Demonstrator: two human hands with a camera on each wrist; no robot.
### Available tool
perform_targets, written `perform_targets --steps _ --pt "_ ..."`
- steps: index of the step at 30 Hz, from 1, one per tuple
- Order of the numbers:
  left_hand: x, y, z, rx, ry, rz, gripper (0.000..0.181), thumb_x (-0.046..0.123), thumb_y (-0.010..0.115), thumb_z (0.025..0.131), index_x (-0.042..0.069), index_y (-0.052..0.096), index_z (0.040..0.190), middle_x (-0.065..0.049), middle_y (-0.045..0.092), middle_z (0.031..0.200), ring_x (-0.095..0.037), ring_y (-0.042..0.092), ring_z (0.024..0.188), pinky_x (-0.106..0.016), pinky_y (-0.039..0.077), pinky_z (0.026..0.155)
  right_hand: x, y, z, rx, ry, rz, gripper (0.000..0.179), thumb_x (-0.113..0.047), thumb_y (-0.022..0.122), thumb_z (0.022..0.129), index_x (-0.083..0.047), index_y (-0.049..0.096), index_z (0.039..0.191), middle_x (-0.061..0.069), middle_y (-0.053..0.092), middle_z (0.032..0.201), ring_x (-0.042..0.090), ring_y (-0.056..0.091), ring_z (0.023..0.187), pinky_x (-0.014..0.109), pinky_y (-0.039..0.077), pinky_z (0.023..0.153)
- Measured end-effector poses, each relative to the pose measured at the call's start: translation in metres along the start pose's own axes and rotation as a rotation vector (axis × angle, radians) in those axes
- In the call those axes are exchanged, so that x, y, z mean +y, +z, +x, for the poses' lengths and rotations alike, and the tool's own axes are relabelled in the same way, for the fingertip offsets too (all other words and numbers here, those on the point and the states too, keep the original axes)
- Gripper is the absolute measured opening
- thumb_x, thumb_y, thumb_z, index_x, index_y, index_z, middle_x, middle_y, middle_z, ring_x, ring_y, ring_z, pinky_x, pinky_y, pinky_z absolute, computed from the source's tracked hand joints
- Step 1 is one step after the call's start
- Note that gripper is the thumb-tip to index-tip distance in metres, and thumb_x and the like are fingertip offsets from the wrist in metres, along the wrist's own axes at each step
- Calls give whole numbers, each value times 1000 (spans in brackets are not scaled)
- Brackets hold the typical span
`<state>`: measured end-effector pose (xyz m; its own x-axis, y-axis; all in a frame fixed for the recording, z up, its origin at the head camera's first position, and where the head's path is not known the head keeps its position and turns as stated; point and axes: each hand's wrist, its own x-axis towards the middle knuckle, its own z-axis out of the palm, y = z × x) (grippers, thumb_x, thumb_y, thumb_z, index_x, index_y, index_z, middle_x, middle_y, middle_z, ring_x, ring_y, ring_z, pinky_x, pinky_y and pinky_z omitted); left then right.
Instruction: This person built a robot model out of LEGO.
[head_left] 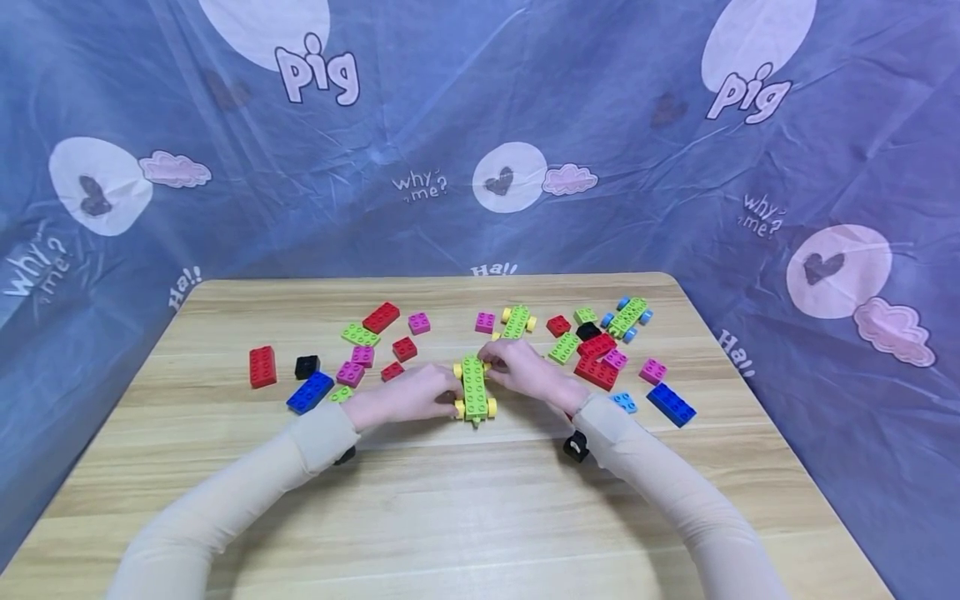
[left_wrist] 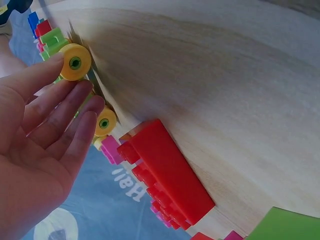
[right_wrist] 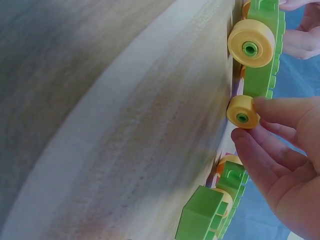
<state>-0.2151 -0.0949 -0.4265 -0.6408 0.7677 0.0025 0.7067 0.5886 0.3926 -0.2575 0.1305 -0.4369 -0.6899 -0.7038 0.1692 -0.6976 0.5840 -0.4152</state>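
Note:
A lime-green studded toy car base (head_left: 474, 385) with yellow wheels stands on the table between the two hands, its length running away from me. My left hand (head_left: 417, 392) is at its left side; in the left wrist view the thumb and a finger pinch a yellow wheel (left_wrist: 75, 62), the other fingers loosely bent. From the right, my right hand (head_left: 529, 372) pinches the far right wheel (right_wrist: 243, 112) between thumb and fingertip, as the right wrist view shows. Just beyond the right hand is a second green car base (head_left: 515, 323) with yellow wheels.
Red, pink, green, black and blue bricks lie to both sides, including a blue brick (head_left: 311, 392) at left and another blue brick (head_left: 672, 405) at right. A green base with blue wheels (head_left: 628, 318) stands far right. Patterned cloth (head_left: 450, 225) hangs behind the table.

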Motion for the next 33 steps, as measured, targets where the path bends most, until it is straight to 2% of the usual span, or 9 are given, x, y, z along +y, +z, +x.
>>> perform_targets --steps 11,18,26,33 --pt "-1 -2 0 -5 -9 5 19 19 75 87 10 74 103 -3 74 100 -14 68 92 -27 57 86 3 1 -1 28 -33 -11 20 0 71 85 0 69 105 13 74 97 22 70 87 28 60 80" --pt "-13 -19 2 65 -9 11 23 17 72 89 3 73 108 -11 74 106 -23 69 100 -34 58 91 3 1 -1 27 -23 -18 20 0 72 85 1 69 105 14 73 97 22 70 87 28 60 80" --pt "-40 -45 8 185 -88 21 30 15 73 89 -2 70 113 -15 73 111 -29 68 106 -42 56 95 2 -1 -1 12 4 -7 21 -1 71 85 0 68 106 13 74 98 21 70 87 26 60 80" --pt "-68 -50 15 257 -216 22 38 14 73 89 -6 65 120 -22 69 119 -36 65 112 -47 55 97 1 -1 -2 -4 20 2 23 -1 71 85 0 68 108 14 74 101 22 71 90 25 60 81"
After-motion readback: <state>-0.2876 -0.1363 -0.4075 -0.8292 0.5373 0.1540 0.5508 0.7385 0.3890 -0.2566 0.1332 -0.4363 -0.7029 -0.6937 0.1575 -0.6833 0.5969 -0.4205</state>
